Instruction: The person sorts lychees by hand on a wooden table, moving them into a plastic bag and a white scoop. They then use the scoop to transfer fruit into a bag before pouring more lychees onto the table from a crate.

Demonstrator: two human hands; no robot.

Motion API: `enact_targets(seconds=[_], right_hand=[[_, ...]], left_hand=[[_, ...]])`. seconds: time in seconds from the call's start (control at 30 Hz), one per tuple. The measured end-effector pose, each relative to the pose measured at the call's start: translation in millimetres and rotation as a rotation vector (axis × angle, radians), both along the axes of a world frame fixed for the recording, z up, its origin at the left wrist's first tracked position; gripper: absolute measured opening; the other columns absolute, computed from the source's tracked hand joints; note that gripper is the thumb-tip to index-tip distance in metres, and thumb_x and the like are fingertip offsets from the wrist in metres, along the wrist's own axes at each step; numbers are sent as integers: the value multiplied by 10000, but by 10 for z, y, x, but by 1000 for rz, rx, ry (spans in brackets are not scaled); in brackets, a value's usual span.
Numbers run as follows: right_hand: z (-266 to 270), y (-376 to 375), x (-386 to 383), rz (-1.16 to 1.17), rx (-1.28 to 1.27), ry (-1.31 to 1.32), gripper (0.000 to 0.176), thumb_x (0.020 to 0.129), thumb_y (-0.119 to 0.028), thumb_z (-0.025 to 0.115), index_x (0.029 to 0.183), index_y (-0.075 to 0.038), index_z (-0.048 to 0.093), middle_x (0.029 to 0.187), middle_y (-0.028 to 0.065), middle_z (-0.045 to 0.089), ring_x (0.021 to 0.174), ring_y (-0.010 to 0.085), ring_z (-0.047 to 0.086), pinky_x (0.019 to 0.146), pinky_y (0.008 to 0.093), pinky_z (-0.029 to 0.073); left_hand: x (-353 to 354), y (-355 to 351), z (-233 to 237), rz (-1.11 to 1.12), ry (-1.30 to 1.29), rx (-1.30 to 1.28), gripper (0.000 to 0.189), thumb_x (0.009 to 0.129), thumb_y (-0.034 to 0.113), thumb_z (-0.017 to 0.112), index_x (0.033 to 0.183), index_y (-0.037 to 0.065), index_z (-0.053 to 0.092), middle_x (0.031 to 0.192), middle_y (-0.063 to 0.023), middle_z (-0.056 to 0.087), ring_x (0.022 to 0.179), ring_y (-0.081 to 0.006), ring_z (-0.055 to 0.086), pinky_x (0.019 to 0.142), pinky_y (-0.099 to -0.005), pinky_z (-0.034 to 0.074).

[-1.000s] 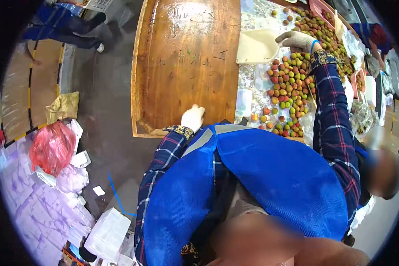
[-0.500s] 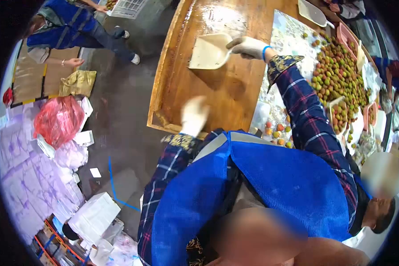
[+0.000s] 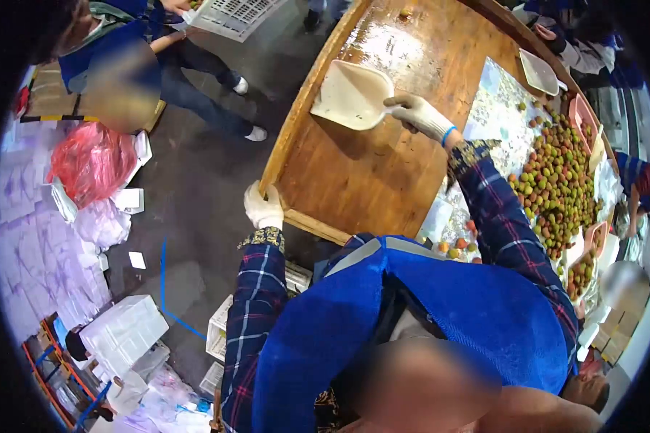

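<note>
My right hand, in a white glove, grips the handle of a cream-white plastic scoop. The scoop is over the wooden tabletop, close to its raised left rim. At the table's near left corner my gloved left hand is closed over the wooden rim; its fingertips are partly hidden. To the right of my right arm lies a large heap of red-green round fruit, which look like lychees, with a few loose ones nearer my body.
Another pale scoop and a pink tray lie beyond the heap. A co-worker with a white crate stands left of the table. Red plastic bags and a white box are on the left floor.
My left hand has moved left and forward from above the tabletop to the corner rim. The scoop stays in my right hand. The view has shifted, and the co-worker has come closer to the table.
</note>
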State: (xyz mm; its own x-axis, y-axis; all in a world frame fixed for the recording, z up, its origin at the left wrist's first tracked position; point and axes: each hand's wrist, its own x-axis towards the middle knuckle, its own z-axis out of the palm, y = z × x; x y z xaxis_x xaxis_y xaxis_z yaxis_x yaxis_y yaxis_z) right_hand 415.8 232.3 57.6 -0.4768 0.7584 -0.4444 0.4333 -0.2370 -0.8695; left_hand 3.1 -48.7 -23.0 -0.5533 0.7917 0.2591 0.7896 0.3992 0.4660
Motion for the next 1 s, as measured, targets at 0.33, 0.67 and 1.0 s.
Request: enact_targets(seconds=[0.33, 0.67, 1.0], right_hand=[[1383, -840, -600, 113, 583, -187, 364, 956, -75, 676, 1310, -32, 745, 1159, 158, 809, 1078, 246, 784, 949, 364, 598], [754, -1566, -1773, 536, 1163, -188, 313, 984, -144, 600, 1287, -146, 678, 956, 192, 683, 858, 439, 735, 741, 547, 617], [695, -2115, -808, 409, 730, -176, 347, 945, -86, 650, 1276, -160, 727, 1146, 194, 667, 1024, 434, 711, 875, 526, 584]], left_hand=[[19, -4, -97, 31, 1, 146, 326, 975, 235, 736, 1220, 22, 742, 1263, -195, 738, 1178, -423, 697, 1048, -526, 554], [-94, -199, -340, 408, -375, 262, 489, 1054, 225, 640, 1404, -114, 613, 1430, -386, 597, 1283, -533, 604, 1145, -545, 481], [178, -1566, -395, 595, -402, -83, 513, 1013, 357, 677, 1364, -16, 665, 1375, -312, 644, 1254, -479, 632, 1086, -541, 521]])
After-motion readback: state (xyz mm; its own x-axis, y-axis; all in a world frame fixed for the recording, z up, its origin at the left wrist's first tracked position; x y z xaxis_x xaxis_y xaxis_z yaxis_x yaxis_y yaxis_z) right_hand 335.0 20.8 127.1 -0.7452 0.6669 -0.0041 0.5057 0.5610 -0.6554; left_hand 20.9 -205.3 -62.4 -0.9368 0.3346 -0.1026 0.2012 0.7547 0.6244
